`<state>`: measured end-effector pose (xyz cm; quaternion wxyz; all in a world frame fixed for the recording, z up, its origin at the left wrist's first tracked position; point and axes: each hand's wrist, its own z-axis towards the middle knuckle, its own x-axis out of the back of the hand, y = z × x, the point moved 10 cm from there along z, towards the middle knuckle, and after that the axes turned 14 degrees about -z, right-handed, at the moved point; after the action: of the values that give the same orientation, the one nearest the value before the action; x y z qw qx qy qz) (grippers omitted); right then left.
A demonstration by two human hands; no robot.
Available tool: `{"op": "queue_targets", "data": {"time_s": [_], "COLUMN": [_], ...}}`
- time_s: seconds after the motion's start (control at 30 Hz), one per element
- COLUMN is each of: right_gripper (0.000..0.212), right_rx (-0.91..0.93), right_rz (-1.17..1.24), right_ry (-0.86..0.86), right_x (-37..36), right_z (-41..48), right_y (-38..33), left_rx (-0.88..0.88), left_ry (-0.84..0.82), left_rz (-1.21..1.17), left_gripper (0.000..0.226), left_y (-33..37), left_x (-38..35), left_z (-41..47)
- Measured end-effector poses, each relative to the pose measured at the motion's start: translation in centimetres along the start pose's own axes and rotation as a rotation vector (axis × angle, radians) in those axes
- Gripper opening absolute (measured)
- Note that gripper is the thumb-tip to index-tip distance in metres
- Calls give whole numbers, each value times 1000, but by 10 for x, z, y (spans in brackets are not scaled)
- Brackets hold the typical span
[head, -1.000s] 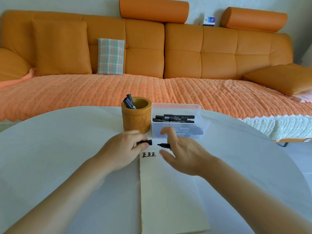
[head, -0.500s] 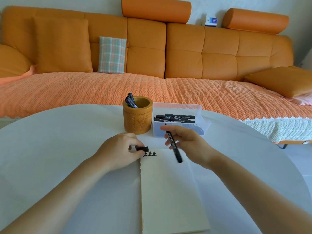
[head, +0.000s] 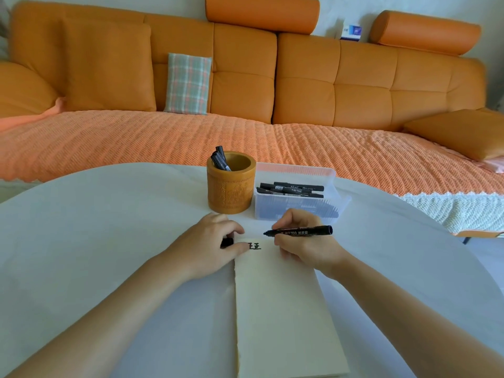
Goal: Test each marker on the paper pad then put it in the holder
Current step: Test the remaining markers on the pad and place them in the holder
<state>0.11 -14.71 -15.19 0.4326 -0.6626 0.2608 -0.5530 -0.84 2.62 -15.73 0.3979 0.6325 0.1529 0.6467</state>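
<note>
A cream paper pad (head: 281, 309) lies lengthwise on the white table, with black marks (head: 255, 246) at its top edge. My right hand (head: 305, 246) grips an uncapped black marker (head: 300, 231), held nearly level with its tip pointing left just above the pad's top. My left hand (head: 210, 246) rests on the pad's top left corner and pinches the black cap (head: 227, 242). Behind them stands a round bamboo holder (head: 231, 186) with a few markers (head: 220, 159) in it. A clear plastic bin (head: 297, 197) to its right contains several black markers.
The round white table (head: 95, 227) spreads wide to the left and right of the pad. Beyond its far edge runs an orange sofa (head: 300, 85) with a knitted orange cover and cushions.
My right hand has turned the marker from a downward slant to nearly level, tip now leftward over the pad's top. My left hand, with the cap, has settled onto the pad's corner.
</note>
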Motion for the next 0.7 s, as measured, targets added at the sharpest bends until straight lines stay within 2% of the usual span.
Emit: {"op": "queue_targets", "data": {"time_s": [0.13,0.7], "right_gripper": [19,22], "right_rx": [-21,-1], "right_rz": [-2,-62], "right_ry": [53,75], "right_x": [0,-4], "right_z": [3,3], "right_y": [3,5], "left_rx": [13,28], "left_ry": [-59,-43], "left_rz": [-89,-123], "left_gripper": [54,47], "left_y": [-1,-8], "left_x": [-15,-18], "left_z": [-1,1]}}
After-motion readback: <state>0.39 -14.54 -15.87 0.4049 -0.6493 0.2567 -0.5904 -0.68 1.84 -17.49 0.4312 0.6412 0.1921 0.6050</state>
